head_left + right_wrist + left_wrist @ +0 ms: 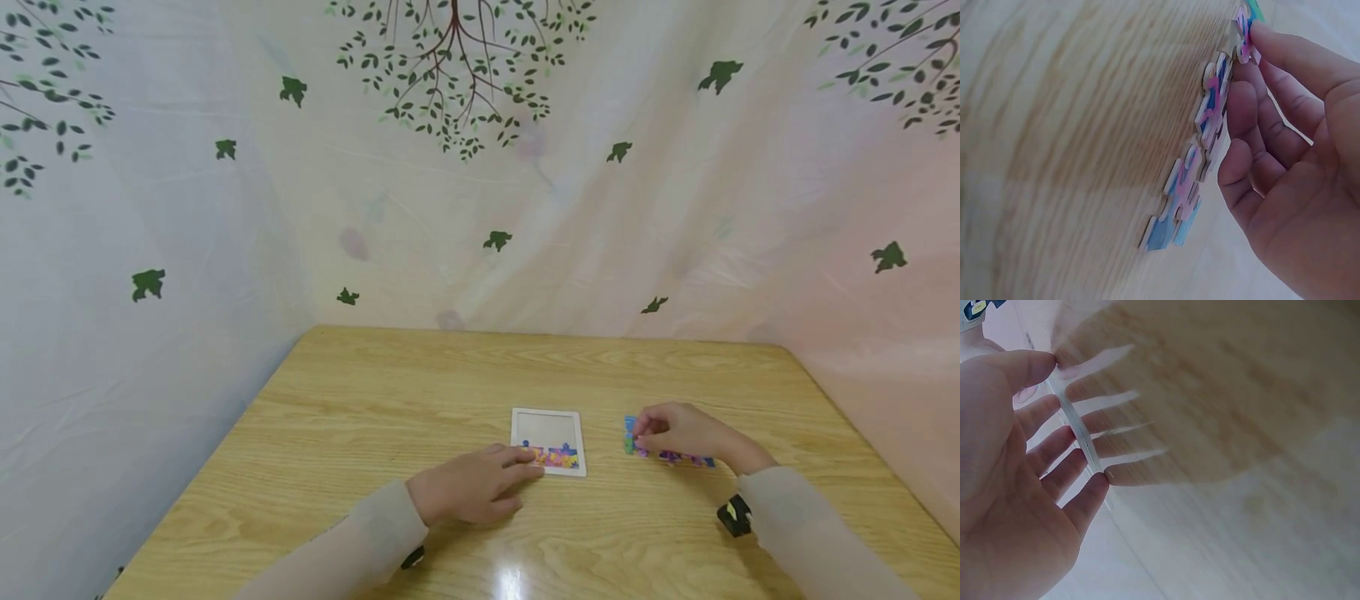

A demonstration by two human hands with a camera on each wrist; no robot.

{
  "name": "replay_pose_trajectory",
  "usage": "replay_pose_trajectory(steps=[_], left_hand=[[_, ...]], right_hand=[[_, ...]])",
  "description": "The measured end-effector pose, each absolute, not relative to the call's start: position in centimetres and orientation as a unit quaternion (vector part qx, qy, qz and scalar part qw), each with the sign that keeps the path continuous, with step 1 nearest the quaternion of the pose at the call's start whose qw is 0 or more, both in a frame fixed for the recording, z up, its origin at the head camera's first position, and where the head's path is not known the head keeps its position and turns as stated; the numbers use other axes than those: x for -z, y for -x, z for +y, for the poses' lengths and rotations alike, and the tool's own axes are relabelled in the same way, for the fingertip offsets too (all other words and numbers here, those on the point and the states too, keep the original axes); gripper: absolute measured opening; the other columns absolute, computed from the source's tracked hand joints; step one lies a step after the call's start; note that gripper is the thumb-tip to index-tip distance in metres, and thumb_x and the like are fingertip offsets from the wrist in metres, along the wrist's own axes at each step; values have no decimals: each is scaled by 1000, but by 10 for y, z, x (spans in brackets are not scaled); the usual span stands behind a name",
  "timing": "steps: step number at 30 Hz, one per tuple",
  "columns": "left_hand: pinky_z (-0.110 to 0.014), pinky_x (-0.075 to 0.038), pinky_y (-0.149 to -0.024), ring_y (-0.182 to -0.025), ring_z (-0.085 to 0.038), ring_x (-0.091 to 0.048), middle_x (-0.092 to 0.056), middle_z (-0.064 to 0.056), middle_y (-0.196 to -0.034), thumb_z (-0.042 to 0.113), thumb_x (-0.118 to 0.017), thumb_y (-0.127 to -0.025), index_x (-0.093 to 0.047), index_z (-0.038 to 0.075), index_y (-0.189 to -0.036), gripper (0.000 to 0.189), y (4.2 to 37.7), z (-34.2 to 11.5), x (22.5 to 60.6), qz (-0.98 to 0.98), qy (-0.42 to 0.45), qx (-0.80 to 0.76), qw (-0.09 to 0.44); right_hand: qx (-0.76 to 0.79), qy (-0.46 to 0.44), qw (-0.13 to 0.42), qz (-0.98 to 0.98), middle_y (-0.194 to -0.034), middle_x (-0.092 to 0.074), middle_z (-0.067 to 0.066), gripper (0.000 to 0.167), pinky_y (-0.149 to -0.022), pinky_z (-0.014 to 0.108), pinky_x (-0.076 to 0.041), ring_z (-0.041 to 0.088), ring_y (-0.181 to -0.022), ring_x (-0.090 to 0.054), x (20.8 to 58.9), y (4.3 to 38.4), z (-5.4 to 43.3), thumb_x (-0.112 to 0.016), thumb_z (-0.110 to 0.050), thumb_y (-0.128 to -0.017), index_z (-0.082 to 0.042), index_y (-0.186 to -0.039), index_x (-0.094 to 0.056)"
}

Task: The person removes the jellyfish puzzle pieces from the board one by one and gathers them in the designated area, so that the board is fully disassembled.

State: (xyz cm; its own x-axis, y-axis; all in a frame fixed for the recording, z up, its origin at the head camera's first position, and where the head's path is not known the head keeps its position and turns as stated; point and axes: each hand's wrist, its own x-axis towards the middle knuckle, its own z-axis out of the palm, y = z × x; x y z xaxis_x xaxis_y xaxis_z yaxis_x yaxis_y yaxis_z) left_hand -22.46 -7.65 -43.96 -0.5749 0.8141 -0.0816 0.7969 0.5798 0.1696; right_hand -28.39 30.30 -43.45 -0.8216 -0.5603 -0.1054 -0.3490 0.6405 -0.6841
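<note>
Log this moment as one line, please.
left hand: touches puzzle tray | right hand: pinches puzzle piece | tray: fitted pieces along near side, far part bare | loose pieces: on table

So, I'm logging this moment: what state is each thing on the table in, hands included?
Puzzle frame: lying flat, partly filled; far part bare.
Pieces in the frame: along its near side.
Loose pieces: on the table, outside the frame.
Pinched piece: in the right hand; lifted or not, unclear.
Left hand: relaxed, fingers at the frame's near-left corner.
</note>
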Motion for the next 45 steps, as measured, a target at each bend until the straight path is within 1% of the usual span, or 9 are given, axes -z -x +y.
replay_pose_trajectory(steps=[6,11,23,28,31,36,40,45], left_hand=[[-32,-34,-121,-148,-20,-41,-42,-1,-162,32,-55,-107,-45,21,-158,54,225,-77,440,886,-453,-57,77],[-32,-35,-120,-148,-20,-41,-43,-1,-162,32,-55,-107,-46,20,-158,53,224,-77,440,886,-454,-58,73],[-32,-35,-120,-147,-20,-42,-44,-1,-161,31,-55,-106,-47,19,-157,53,225,-77,440,887,-453,-56,74],[-32,-36,-120,-146,-19,-43,-45,-2,-160,31,-56,-107,-48,18,-157,52,225,-76,440,885,-456,-57,74],[-32,-38,-118,-144,-20,-45,-45,-3,-159,30,-57,-107,-48,18,-156,52,226,-75,439,883,-459,-59,73],[-32,-44,-112,-135,-21,-52,-53,-6,-150,29,-61,-104,-55,17,-147,46,228,-71,438,879,-472,-48,43],[-30,-49,-106,-126,-18,-57,-59,-4,-139,28,-65,-100,-59,15,-140,42,230,-66,437,878,-477,-27,9],[-28,-53,-96,-114,-16,-60,-61,-2,-132,29,-64,-101,-55,18,-148,50,232,-62,436,878,-479,-5,-12]], right_hand=[[332,251,164,894,-83,-66,-1,10,-58,25,-51,12,-65,-59,433,284,301,-69,-17,-100,-7,-100,-69],[334,247,170,894,-82,-65,0,10,-55,26,-52,13,-63,-59,431,283,300,-69,-15,-100,-5,-100,-69],[335,235,169,897,-84,-66,2,8,-55,26,-52,14,-65,-59,434,282,298,-70,-13,-99,-5,-100,-67],[323,240,157,902,-84,-65,0,9,-57,25,-52,13,-67,-58,434,283,298,-70,-14,-99,-6,-99,-67],[322,242,156,902,-84,-65,0,8,-57,25,-52,12,-66,-58,434,283,298,-70,-14,-99,-6,-99,-67],[321,258,144,900,-83,-65,-1,8,-59,24,-51,8,-67,-56,432,281,298,-71,-12,-98,-5,-98,-68],[323,261,136,900,-84,-65,-1,10,-63,23,-51,7,-70,-56,431,280,298,-71,-14,-98,-5,-99,-68],[325,260,131,900,-86,-65,-2,10,-64,24,-52,8,-72,-57,432,281,298,-70,-15,-99,-5,-101,-68]])
